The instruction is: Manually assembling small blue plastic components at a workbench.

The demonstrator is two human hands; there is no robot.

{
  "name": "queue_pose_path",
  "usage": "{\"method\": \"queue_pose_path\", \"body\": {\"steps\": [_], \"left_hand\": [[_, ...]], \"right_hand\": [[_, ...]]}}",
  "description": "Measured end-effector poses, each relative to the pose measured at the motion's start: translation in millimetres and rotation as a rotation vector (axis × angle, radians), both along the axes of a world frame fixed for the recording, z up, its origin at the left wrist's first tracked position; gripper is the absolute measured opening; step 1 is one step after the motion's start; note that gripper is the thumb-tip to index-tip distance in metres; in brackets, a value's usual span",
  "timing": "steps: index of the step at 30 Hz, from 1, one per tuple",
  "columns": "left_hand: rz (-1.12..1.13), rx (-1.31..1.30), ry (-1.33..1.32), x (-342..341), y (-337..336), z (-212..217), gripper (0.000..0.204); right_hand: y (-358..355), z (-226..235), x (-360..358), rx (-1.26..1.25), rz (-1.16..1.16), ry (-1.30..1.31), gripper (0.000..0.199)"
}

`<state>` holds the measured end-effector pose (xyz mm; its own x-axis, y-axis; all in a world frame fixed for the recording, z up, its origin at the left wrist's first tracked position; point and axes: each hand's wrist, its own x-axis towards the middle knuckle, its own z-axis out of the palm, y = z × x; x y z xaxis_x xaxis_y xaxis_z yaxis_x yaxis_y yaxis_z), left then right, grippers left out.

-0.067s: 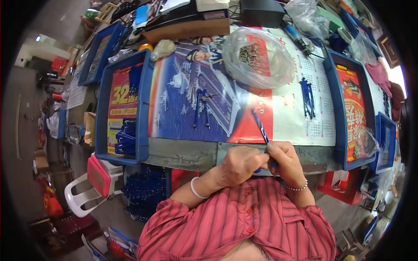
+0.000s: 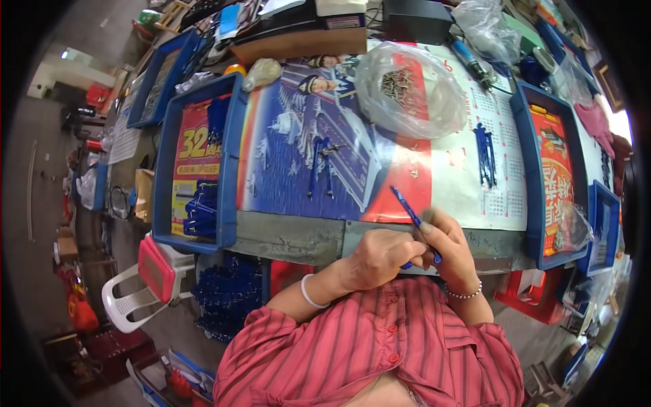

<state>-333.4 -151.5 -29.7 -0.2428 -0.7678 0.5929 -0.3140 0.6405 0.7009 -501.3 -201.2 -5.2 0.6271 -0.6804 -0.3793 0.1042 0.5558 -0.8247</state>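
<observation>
Close in front of my chest, over the table's near edge, my two hands meet. My right hand (image 2: pixel 449 245) pinches a slim blue bar (image 2: pixel 407 207) between thumb and fingers; its long end points away and to the left, and its short end shows below the thumb. Against it, my left hand (image 2: pixel 383 256) is curled closed, with a bit of blue showing under its fingertips; what it holds is mostly hidden. Beyond the hands, a few similar blue bars (image 2: pixel 314 173) with small metal fittings lie on the poster, and several more blue bars (image 2: pixel 485 156) lie to the right.
A clear plastic bag (image 2: pixel 411 91) of small metal pieces sits mid-table. Blue trays stand left (image 2: pixel 229 169) and right (image 2: pixel 536 183), the left one holding blue bars. A blue power screwdriver (image 2: pixel 472 62) lies at the back. Below left are a stool (image 2: pixel 156 271) and a heap of blue parts (image 2: pixel 227 298).
The blue bar has turned in my right hand, so its lower end now shows below the thumb. My hands stay together; the whole view has shifted slightly.
</observation>
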Motion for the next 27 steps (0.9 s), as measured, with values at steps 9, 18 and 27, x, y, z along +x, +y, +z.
{"method": "queue_pose_path", "body": {"steps": [9, 18, 27], "left_hand": [[0.125, 0.258, 0.328, -9.1, 8.1, 5.8, 0.014], [0.302, 0.334, 0.362, -23.7, 1.4, 13.7, 0.015], [0.036, 0.716, 0.781, -17.8, -2.7, 26.0, 0.021]], "right_hand": [[-1.3, -18.0, -6.3, -0.162, 0.052, -0.099, 0.042], [8.0, 1.3, -4.0, -0.217, 0.022, -0.050, 0.026], [4.9, -11.6, -21.2, -0.328, -0.187, -0.028, 0.017]]}}
